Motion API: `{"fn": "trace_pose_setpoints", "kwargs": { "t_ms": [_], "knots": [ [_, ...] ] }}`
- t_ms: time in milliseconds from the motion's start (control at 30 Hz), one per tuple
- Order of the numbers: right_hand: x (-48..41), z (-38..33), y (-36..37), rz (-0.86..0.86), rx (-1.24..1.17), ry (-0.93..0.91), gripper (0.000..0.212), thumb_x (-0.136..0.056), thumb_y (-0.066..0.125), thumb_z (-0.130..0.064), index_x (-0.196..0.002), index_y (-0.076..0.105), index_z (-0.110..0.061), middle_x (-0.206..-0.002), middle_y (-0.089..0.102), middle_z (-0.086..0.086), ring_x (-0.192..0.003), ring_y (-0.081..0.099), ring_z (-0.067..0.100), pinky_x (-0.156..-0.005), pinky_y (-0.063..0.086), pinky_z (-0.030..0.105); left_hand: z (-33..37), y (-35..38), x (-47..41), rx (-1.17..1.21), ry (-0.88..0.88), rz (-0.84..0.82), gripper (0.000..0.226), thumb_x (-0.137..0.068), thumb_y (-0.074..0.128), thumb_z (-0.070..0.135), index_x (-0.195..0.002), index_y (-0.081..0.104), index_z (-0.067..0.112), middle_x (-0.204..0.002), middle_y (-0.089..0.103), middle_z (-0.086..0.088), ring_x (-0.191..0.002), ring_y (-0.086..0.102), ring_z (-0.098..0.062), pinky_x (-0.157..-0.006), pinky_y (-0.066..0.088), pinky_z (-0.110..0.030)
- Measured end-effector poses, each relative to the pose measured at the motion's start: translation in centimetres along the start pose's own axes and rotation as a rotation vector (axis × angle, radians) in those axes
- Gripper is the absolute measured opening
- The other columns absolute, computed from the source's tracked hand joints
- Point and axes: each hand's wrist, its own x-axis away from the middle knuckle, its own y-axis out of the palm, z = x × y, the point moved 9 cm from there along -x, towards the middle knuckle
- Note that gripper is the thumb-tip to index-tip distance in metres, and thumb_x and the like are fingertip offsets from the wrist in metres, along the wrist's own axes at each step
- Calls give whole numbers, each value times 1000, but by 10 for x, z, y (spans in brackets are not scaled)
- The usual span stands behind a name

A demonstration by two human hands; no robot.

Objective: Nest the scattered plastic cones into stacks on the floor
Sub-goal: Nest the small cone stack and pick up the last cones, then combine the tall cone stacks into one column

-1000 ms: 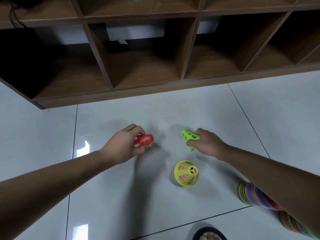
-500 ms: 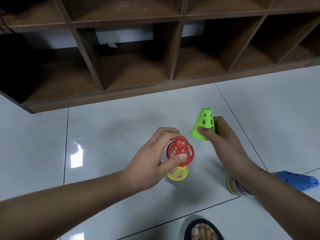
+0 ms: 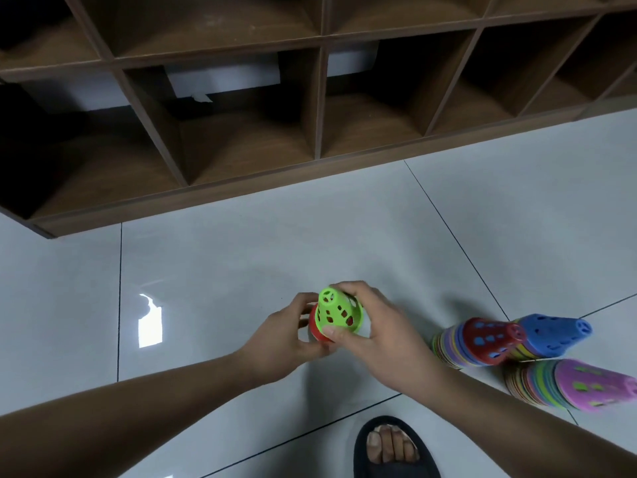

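A green perforated cone (image 3: 337, 310) sits on top of a red cone (image 3: 315, 327), which shows only as a rim below it. My right hand (image 3: 375, 332) grips the green cone with thumb and fingers round its base. From the left, my left hand (image 3: 286, 339) holds the red cone. The stack under them is hidden by my hands. To the right lie three nested stacks on their sides, topped by a red cone (image 3: 489, 339), a blue cone (image 3: 555, 332) and a purple cone (image 3: 593, 384).
A dark wooden cubby shelf (image 3: 310, 174) stands along the far side of the white tiled floor (image 3: 206, 270). My foot in a dark slipper (image 3: 393, 446) is at the bottom edge, just below my hands.
My left hand set the red cone onto the yellow-topped stack. My right hand brought the green cone over and down onto the red one. The camera moved, revealing more lying stacks at right.
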Motion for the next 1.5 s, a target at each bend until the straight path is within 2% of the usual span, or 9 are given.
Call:
{"fn": "trace_pose_setpoints", "kwargs": {
  "t_ms": [167,333,500,733,933,1100,1233,1367,1500],
  "knots": [
    [3,24,12,-20,126,9,53,-92,76,-46,-138,50,-45,-125,49,-42,-121,46,-15,-96,34,6,-18,13,2,91,-205,-79,84,-75,92,51,-143,45,49,-136,64,20,-114,71,1,-97,58,-27],
    [3,34,13,-10,134,-33,54,-94,72,-46,-141,47,-39,-138,49,-26,-128,50,-2,-104,45,24,-15,29,-4,112,-251,-92,76,-80,89,47,-143,48,44,-131,68,19,-112,68,6,-104,55,-32],
    [17,62,-6,72,102,32,61,-95,71,-49,-148,43,-36,-142,46,-20,-130,51,1,-105,47,25,-2,54,-13,119,-257,-134,74,-87,84,49,-148,43,46,-137,62,21,-126,54,12,-91,51,-21],
    [72,118,-25,106,16,155,68,-99,64,-54,-157,29,-46,-149,48,-17,-137,47,3,-110,44,30,15,93,-24,102,-250,-158,81,-82,87,55,-149,41,45,-139,60,23,-132,54,4,-111,51,-36],
    [120,152,-37,160,-24,236,53,-103,63,-48,-151,43,-36,-146,48,-21,-134,47,-6,-109,44,23,27,123,-36,80,-227,-154,88,-73,84,74,-147,45,47,-140,62,23,-129,57,6,-113,50,-40],
    [155,186,-50,229,-74,354,14,-100,68,-34,-113,68,-34,-114,69,-17,-110,64,1,-89,55,29,43,143,-37,164,-216,-123,80,-73,92,58,-141,51,46,-141,63,23,-123,63,9,-105,51,-30],
    [175,215,-64,346,-74,457,17,-92,71,-16,-87,65,-31,-90,71,-11,-86,68,8,-74,52,27,67,128,-27,142,-116,93,97,-67,89,43,-153,44,39,-152,52,18,-141,49,-2,-117,43,-34],
    [180,249,-67,430,-113,548,38,-87,80,-18,-116,57,-26,-110,65,-7,-93,63,2,-79,48,24,129,117,-8,-65,167,228,79,-84,81,12,-149,47,43,-150,48,26,-143,43,4,-112,36,-18],
    [161,256,-68,458,-67,466,69,-80,90,-26,-138,53,-25,-122,55,-8,-105,57,10,-86,49,28,202,128,5,-272,406,277,65,-85,75,16,-142,54,40,-139,50,32,-133,42,12,-107,32,-10]
  ]
}}
